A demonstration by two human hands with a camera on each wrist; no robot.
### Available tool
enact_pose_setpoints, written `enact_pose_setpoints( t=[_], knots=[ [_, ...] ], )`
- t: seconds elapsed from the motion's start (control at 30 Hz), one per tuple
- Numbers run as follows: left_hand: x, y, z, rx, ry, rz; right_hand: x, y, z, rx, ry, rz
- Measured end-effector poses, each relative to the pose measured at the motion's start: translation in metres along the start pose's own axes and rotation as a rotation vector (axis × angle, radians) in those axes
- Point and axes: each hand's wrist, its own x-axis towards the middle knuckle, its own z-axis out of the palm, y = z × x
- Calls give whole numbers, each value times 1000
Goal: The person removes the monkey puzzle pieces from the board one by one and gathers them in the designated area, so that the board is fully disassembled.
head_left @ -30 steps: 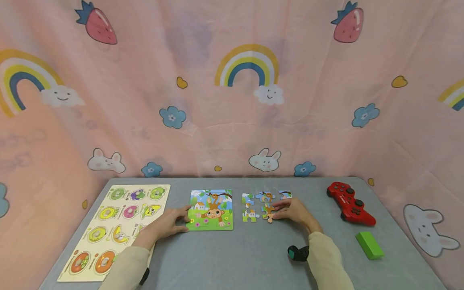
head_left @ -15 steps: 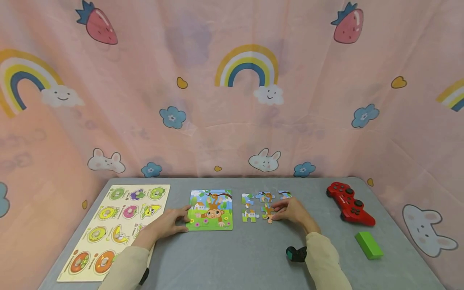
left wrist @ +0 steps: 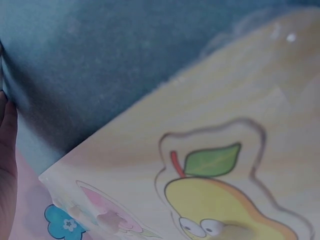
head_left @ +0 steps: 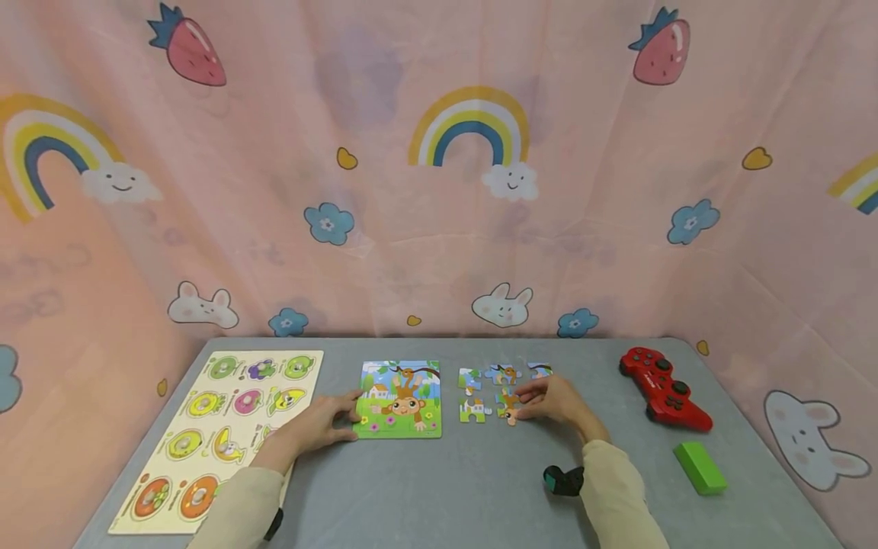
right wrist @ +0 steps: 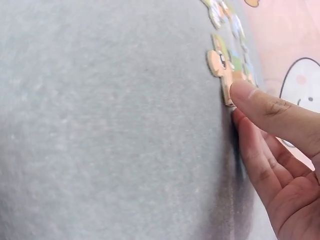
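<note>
A square monkey picture board (head_left: 399,412) lies flat at the middle of the table. My left hand (head_left: 318,421) rests at its left edge, fingertips and thumb spread along that side. In the left wrist view only a bit of the left hand (left wrist: 7,165) shows. To the right, several jigsaw pieces lie apart in two rows. My right hand (head_left: 559,404) pinches a jigsaw piece with the monkey's ear (head_left: 508,408) in the lower row. The right wrist view shows the thumb (right wrist: 245,92) on the piece's near edge, with the other fingers lower beside it.
A cream fruit puzzle board (head_left: 168,415) lies on the left, partly under the left forearm. On the right are a red game controller (head_left: 664,389) and a green block (head_left: 700,467). A pink patterned curtain (head_left: 439,252) stands behind the grey table (head_left: 425,496).
</note>
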Motion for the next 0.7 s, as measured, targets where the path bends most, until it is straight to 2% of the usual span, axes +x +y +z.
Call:
enact_pose_setpoints(
  t=[0.17, 0.3, 0.57, 0.7],
  knots=[
    [-1, 0, -1, -1, 2, 5, 3, -2, 2, -19, 83, 10],
    [-1, -1, -2, 3, 3, 0, 9, -8, 8, 25, 135, -15],
    [0, -1, -2, -4, -8, 2, 22, -21, 29, 198, 112, -112],
    [2, -1, -1, 6, -4, 15, 26, -26, 38, 290, 65, -137]
  ],
)
